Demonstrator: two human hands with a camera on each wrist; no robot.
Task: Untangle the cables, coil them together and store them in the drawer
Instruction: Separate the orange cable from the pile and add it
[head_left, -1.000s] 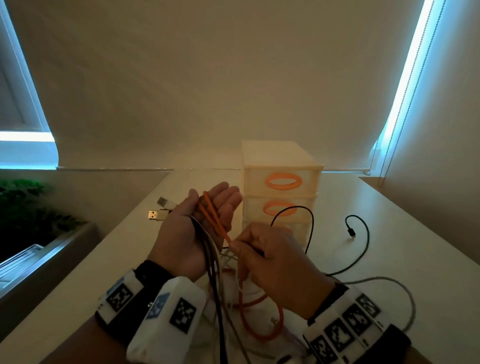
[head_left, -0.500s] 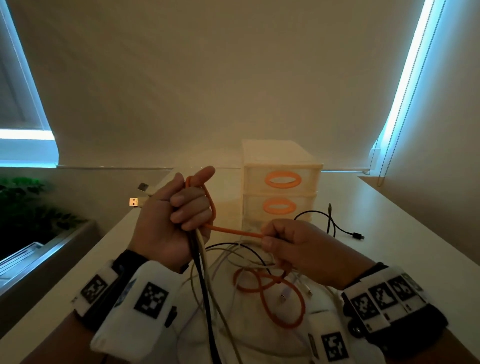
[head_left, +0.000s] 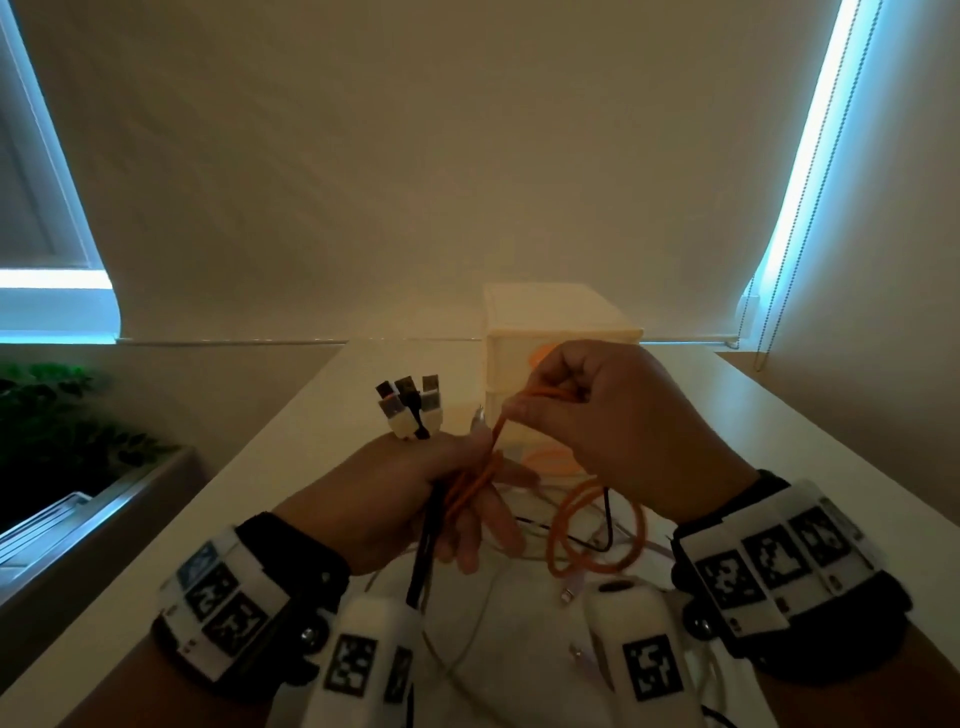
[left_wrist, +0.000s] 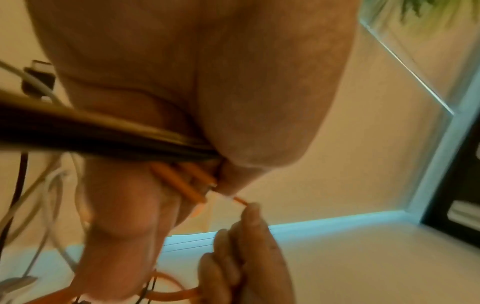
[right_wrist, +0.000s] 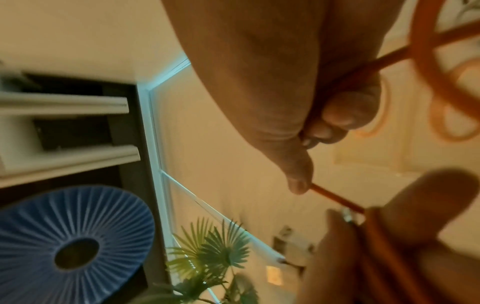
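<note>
My left hand (head_left: 415, 493) grips a bundle of cables above the table, with three USB plugs (head_left: 410, 408) sticking up out of the fist. Black and pale cables (head_left: 423, 545) hang down from it. An orange cable (head_left: 475, 483) is wound over that hand, and its loops (head_left: 597, 530) dangle below. My right hand (head_left: 597, 415) pinches the orange cable just to the right and a little higher, in front of the cream drawer unit (head_left: 556, 317). In the left wrist view, orange strands (left_wrist: 182, 183) lie in the left hand's grip. The right wrist view shows the orange cable (right_wrist: 335, 198) running taut from the thumb.
The drawer unit stands at the back of the pale table (head_left: 311, 415), its drawers mostly hidden by my right hand. Loose cable ends (head_left: 566, 592) lie on the table below my hands. A plant (head_left: 62, 415) sits beyond the table's left edge. A bead cord (head_left: 763, 332) hangs at the right.
My right hand has risen from low beside the left hand to in front of the drawers, drawing the orange cable up. My left hand turned, so the USB plugs now point upward.
</note>
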